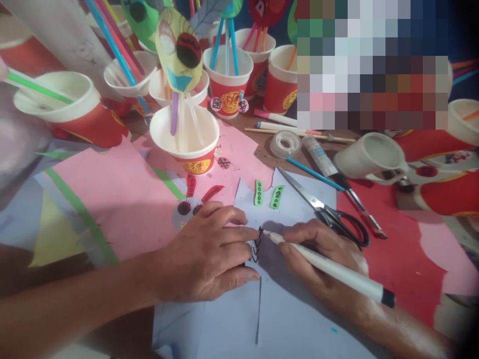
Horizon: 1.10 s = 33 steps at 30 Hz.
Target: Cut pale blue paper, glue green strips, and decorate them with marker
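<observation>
My left hand (220, 249) lies flat with its fingers apart, pressing down light blue paper (224, 324). In my right hand (325, 249) is a white marker pen (344, 274), its tip touching the paper just beyond my left fingertips. Black curved marks (255, 252) show on the paper beside those fingers. Partly under my left hand is a round blue cutout (180, 219) with dark eye spots. Two red strips (212, 194) with black marks adjoin it. Farther up lie two green strips (258, 193) with small drawn circles.
Black-handled scissors (331, 214) and a paintbrush (361, 204) lie right of the paper. Behind are a tape roll (285, 144), a glue tube (320, 155) and a white mug (370, 157). A red-and-white paper cup (194, 162) stands before several others. Pink paper (123, 204) spreads left.
</observation>
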### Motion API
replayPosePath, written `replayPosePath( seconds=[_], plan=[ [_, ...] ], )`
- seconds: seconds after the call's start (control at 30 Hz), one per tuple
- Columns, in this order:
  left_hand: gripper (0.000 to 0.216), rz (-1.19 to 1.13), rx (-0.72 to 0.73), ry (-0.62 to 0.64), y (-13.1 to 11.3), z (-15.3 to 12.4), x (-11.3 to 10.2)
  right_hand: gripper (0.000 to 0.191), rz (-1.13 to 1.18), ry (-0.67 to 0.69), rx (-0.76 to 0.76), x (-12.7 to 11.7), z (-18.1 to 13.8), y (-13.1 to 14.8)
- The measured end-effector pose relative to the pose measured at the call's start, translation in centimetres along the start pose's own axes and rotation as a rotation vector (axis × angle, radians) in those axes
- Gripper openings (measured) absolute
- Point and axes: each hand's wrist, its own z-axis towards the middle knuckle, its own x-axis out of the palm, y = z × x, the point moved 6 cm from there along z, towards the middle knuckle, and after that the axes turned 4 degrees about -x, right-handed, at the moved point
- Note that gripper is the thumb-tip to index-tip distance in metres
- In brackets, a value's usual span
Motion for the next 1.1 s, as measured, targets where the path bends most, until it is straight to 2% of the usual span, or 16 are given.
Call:
replayPosePath(
  seconds=[0.43, 0.8, 1.1],
  plan=[
    [0.019, -0.006, -0.004, 0.048, 0.18, -0.05, 0.26, 0.006, 0.03, 0.027, -0.04, -0.1, 0.33, 0.41],
    [0.023, -0.01, -0.004, 0.073, 0.16, -0.14, 0.44, 0.007, 0.049, 0.017, 0.07, -0.35, -0.06, -0.11],
    [0.022, -0.011, 0.0, 0.078, 0.03, -0.07, 0.39, 0.006, 0.004, 0.046, 0.023, -0.07, 0.04, 0.07]
  ],
)
